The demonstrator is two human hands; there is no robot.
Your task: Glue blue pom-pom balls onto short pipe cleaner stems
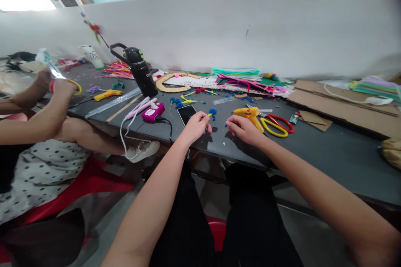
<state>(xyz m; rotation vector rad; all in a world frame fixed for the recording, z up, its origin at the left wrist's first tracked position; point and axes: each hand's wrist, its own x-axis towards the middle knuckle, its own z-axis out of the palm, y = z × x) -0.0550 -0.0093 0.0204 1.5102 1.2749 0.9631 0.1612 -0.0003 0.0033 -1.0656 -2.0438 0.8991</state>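
My left hand (pixel 198 126) is closed over the near part of the table, pinching a small fuzzy blue-and-yellow pipe-cleaner flower (pixel 212 113) whose blue head sticks up past the fingertips. To its right, my right hand (pixel 240 127) has thumb and fingers pressed together on a tiny blue piece (pixel 226 125), which looks like a bit of pipe cleaner. A gap separates the two hands. Just behind my right hand lies a yellow glue gun (pixel 247 112), beside scissors (pixel 277 126) with red and yellow handles. Under and behind my left hand is a dark-screened phone (pixel 186 113).
A black bottle (pixel 142 77), a magenta box (pixel 153 112) with cables and a pink corded tool (pixel 138 109) stand left. Pipe-cleaner bundles (pixel 247 83) lie along the wall, cardboard (pixel 341 100) at right. Another person's hands (pixel 64 85) hold scissors at far left.
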